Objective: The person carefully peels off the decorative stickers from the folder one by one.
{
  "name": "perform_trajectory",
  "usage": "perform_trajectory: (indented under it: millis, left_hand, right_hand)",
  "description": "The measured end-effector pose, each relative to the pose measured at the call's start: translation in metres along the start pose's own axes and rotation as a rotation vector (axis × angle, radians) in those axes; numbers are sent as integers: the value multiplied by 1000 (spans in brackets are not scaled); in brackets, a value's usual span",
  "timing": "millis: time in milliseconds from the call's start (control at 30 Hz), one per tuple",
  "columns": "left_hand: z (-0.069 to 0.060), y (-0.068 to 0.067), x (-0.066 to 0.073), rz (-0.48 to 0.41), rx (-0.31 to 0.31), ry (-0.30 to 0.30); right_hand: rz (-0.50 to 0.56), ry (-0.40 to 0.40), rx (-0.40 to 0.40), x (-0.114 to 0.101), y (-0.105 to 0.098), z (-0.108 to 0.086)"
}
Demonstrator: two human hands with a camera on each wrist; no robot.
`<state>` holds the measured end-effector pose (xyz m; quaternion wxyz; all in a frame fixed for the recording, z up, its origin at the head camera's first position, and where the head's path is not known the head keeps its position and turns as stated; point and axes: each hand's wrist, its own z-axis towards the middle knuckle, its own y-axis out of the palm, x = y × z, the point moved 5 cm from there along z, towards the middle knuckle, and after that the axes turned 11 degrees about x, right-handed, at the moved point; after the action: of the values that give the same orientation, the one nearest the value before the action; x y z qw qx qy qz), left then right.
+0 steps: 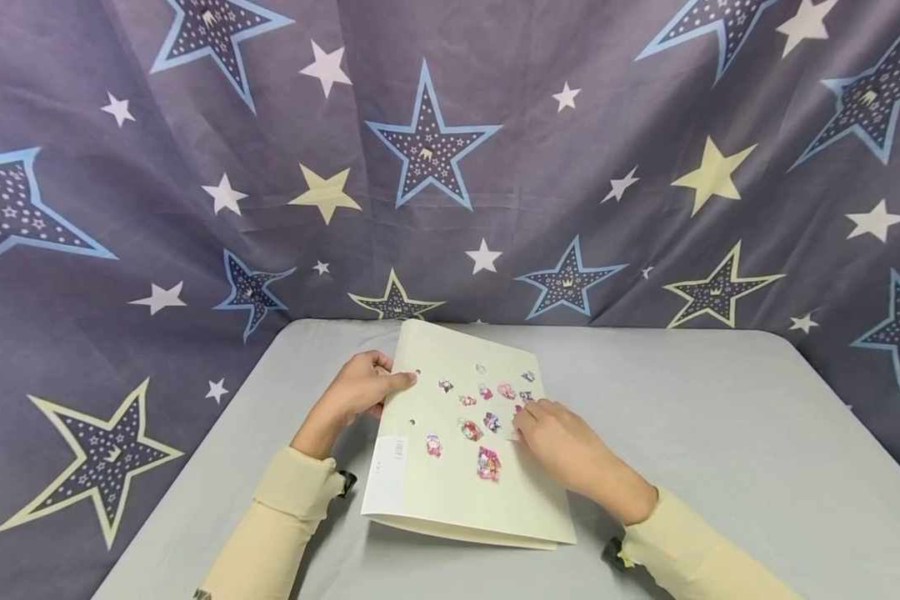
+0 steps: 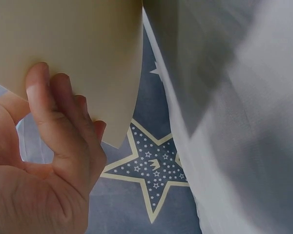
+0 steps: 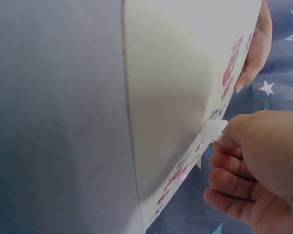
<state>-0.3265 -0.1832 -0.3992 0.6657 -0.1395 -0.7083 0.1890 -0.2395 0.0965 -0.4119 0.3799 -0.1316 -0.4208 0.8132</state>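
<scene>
A cream cardboard folder (image 1: pixel 450 504) lies on the table, its front cover dotted with several small colourful stickers (image 1: pixel 488 464). My left hand (image 1: pixel 356 387) grips the folder's left edge, thumb on the cover near two punched holes. In the left wrist view its fingers (image 2: pixel 63 117) lie against the folder's cream board. Over the right part of the cover, my right hand (image 1: pixel 566 442) pinches a small whitish piece (image 3: pixel 214 130), which touches the cover among the stickers. It looks like a thin sticker or film; its print cannot be made out.
A white label with a barcode (image 1: pixel 388 471) is at the folder's lower left. Grey cloth covers the table (image 1: pixel 720 417). Behind it hangs a dark curtain (image 1: pixel 525 100) printed with stars.
</scene>
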Motion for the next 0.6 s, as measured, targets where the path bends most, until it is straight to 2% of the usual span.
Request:
perform_trajectory:
  millis: [233, 600]
  left_hand:
    - [0, 0, 0, 4, -3, -3]
    - [1, 0, 0, 13, 0, -1]
  right_hand:
    - [-14, 67, 32, 4, -5, 2]
    - [-20, 89, 37, 18, -13, 3]
